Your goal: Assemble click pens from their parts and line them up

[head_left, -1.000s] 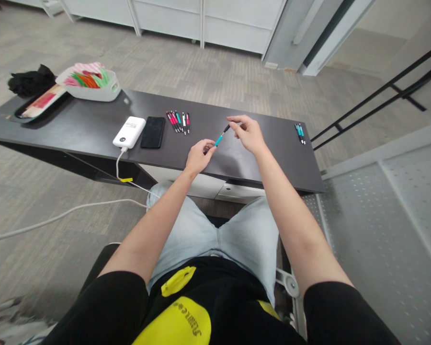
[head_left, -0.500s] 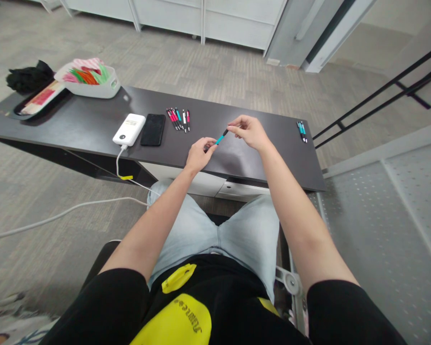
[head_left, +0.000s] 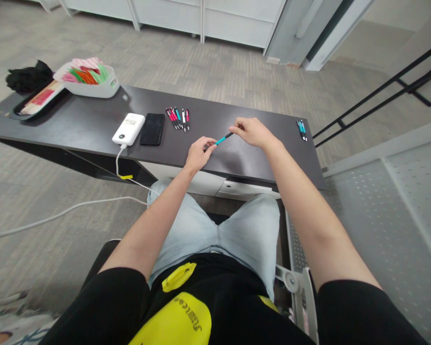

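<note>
Between my hands, above the dark tabletop [head_left: 215,112], is a pen [head_left: 221,141] with a turquoise barrel and a black section. My left hand [head_left: 201,152] pinches its left, lower end. The fingers of my right hand [head_left: 250,131] are closed at its black right end; the very tip is hidden by them. Left of my hands lies a group of several pens [head_left: 178,119], pink, turquoise and white with black parts. Far to the right, near the table's end, lie turquoise and black pens [head_left: 301,130] side by side.
A black phone [head_left: 153,129] and a white power bank [head_left: 129,129] with a white cable [head_left: 117,165] lie to the left. Farther left are a white basket [head_left: 93,89] of colourful items, a black tray [head_left: 30,116] and a black bundle [head_left: 28,77]. A black rail [head_left: 377,98] stands at right.
My right hand has shifted slightly right and its wrist has turned, and the pen lies at a flatter angle. My left hand has stayed nearly still.
</note>
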{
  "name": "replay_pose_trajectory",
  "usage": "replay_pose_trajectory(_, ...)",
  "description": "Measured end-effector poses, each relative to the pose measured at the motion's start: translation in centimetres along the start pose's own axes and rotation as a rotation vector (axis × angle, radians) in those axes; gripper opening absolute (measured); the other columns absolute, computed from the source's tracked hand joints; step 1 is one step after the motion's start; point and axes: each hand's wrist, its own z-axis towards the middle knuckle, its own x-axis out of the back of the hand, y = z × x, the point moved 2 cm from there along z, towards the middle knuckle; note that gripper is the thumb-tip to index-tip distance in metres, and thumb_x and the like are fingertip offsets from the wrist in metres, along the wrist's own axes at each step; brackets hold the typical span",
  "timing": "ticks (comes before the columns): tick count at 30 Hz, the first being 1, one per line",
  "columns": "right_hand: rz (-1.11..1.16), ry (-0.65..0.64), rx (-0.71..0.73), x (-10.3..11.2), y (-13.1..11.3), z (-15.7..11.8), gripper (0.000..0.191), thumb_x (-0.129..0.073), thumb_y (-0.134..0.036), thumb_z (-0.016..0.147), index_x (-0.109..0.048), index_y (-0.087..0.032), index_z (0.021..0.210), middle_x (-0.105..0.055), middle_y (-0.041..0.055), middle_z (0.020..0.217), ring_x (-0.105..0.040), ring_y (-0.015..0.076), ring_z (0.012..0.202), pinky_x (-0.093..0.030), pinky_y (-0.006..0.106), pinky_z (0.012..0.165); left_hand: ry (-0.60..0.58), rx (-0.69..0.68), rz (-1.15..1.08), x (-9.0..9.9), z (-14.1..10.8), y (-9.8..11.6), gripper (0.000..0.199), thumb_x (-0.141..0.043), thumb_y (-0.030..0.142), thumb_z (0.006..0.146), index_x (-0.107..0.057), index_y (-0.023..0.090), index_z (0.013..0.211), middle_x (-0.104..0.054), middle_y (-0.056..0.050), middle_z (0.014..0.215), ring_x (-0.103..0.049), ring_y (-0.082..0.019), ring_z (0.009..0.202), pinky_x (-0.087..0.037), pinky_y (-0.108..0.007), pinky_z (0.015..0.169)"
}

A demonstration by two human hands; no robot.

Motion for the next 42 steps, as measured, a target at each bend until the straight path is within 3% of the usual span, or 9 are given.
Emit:
replay_pose_trajectory(5,-0.072,-0.049,-0.030,-0.6,0.0,0.3,0.067,-0.070,-0.065,0.131,-0.062,-0.029,0.075,-0.071,0.0080,0.076,-0.081,0.0361,0.098,-0.054,0.044,0.094,-0.001,0.009,-0.015,-0.1,0.0,0.2,0.015,-0.086,0.013,0.103,-0.089,0.027,0.104,-0.091,-0.007,0.114,-0.085,-0.027,0.106,-0.071,-0.039,0.097)
replay_pose_trajectory(9,-0.066,-0.116,0.011,-0.1,-0.8,-0.1,0.056,-0.053,-0.059,0.135,-0.071,-0.027,0.092,-0.081,0.0086,0.091,-0.080,0.0330,0.099,-0.053,0.042,0.093,0.010,0.016,0.022,-0.2,0.1,-0.1,0.017,-0.084,0.010,0.106,-0.090,0.025,0.111,-0.093,-0.007,0.116,-0.087,-0.026,0.108,-0.071,-0.038,0.097)
replay_pose_trajectory(12,-0.101,-0.168,0.055,0.5,-1.9,-0.3,0.047,-0.056,-0.055,0.133,-0.077,-0.026,0.103,-0.087,0.0098,0.103,-0.081,0.0324,0.104,-0.053,0.041,0.096,0.003,0.002,0.057,-0.2,0.1,-0.4,0.019,-0.082,0.008,0.108,-0.090,0.024,0.116,-0.095,-0.008,0.119,-0.088,-0.025,0.109,-0.072,-0.035,0.096)
replay_pose_trajectory(16,-0.196,-0.199,-0.036,0.9,-2.6,-0.5,0.060,-0.050,-0.063,0.134,-0.081,-0.025,0.100,-0.089,0.0143,0.103,-0.083,0.0373,0.109,-0.051,0.043,0.092,0.005,-0.025,0.067,-0.2,0.1,-0.8,0.021,-0.081,0.008,0.108,-0.091,0.024,0.117,-0.096,-0.008,0.118,-0.089,-0.025,0.108,-0.072,-0.035,0.094)
replay_pose_trajectory(22,-0.190,-0.147,0.010,1.0,-2.8,-0.5,0.032,-0.063,-0.047,0.130,-0.084,-0.024,0.131,-0.092,0.0120,0.115,-0.081,0.0334,0.104,-0.048,0.039,0.089,-0.005,-0.053,0.053,-0.1,0.1,-1.1,0.024,-0.081,0.005,0.108,-0.093,0.022,0.120,-0.096,-0.007,0.119,-0.089,-0.024,0.107,-0.069,-0.034,0.093)
replay_pose_trajectory(28,-0.312,-0.185,-0.098,1.2,-3.3,-0.6,0.058,-0.050,-0.062,0.136,-0.088,-0.025,0.115,-0.094,0.0162,0.119,-0.085,0.0411,0.117,-0.049,0.043,0.089,-0.009,-0.060,0.048,-0.2,0.1,-1.2,0.022,-0.082,0.006,0.108,-0.093,0.022,0.118,-0.096,-0.008,0.118,-0.089,-0.024,0.106,-0.069,-0.035,0.092)
replay_pose_trajectory(33,-0.285,-0.202,-0.019,1.3,-3.8,-0.7,0.044,-0.051,-0.047,0.136,-0.087,-0.023,0.132,-0.095,0.0158,0.126,-0.086,0.0383,0.117,-0.050,0.041,0.091,-0.016,-0.044,0.051,-0.2,0.2,-1.0,0.021,-0.083,0.008,0.109,-0.093,0.023,0.118,-0.095,-0.008,0.119,-0.088,-0.025,0.107,-0.069,-0.036,0.093)
replay_pose_trajectory(39,-0.342,-0.200,-0.065,1.2,-3.6,-0.6,0.058,-0.046,-0.059,0.137,-0.092,-0.025,0.126,-0.096,0.0173,0.130,-0.086,0.0427,0.124,-0.050,0.043,0.090,-0.024,-0.025,0.059,-0.2,0.2,-0.9,0.020,-0.084,0.007,0.108,-0.092,0.023,0.117,-0.095,-0.008,0.118,-0.088,-0.025,0.106,-0.069,-0.036,0.094)
replay_pose_trajectory(42,-0.297,-0.218,-0.016,1.3,-3.5,-0.7,0.047,-0.048,-0.049,0.134,-0.088,-0.025,0.133,-0.096,0.0154,0.130,-0.084,0.0389,0.116,-0.050,0.041,0.089,-0.026,-0.030,0.053,-0.2,0.2,-1.0,0.021,-0.084,0.007,0.109,-0.093,0.022,0.120,-0.095,-0.009,0.120,-0.088,-0.025,0.107,-0.071,-0.037,0.097)
